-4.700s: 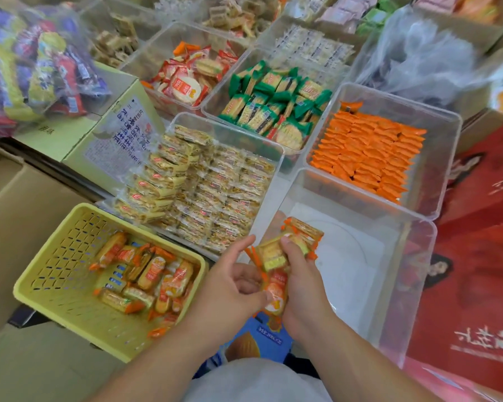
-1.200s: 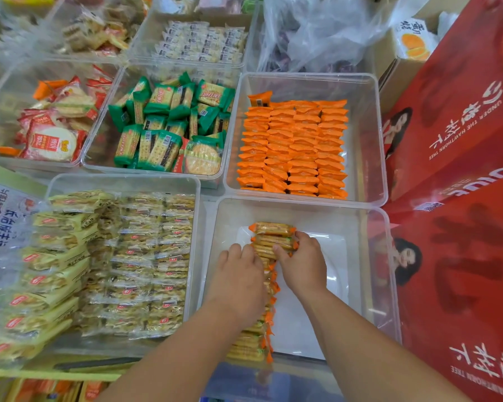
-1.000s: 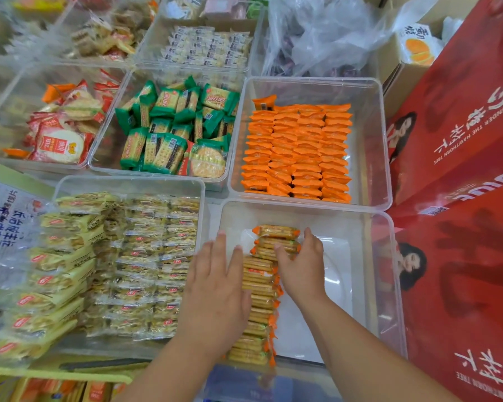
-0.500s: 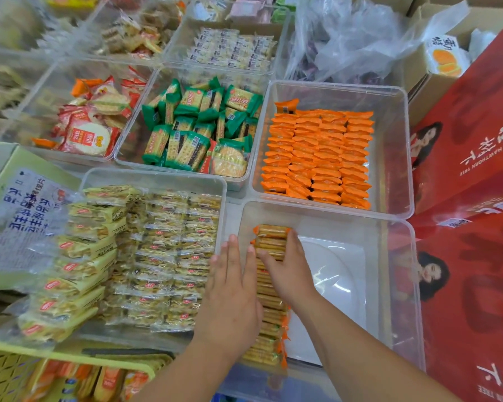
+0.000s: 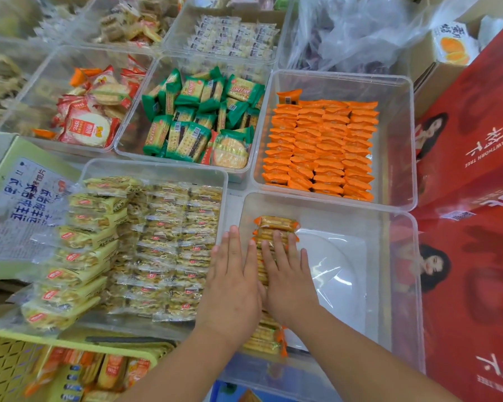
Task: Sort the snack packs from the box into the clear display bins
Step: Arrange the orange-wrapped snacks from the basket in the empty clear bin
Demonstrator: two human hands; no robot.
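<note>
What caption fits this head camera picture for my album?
Left hand and right hand lie flat over a row of packs in a clear bin.

Bright, even light; blurred, warped edges.

Solid orange packs [image 5: 321, 146], green-wrapped crackers [image 5: 198, 117], a perforated yellow basket [image 5: 9, 369], a red box [image 5: 476, 175].

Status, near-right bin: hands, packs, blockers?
Left hand open, flat beside the row of packs. Right hand open, flat on it. Row along left wall of clear bin. No blockers.
</note>
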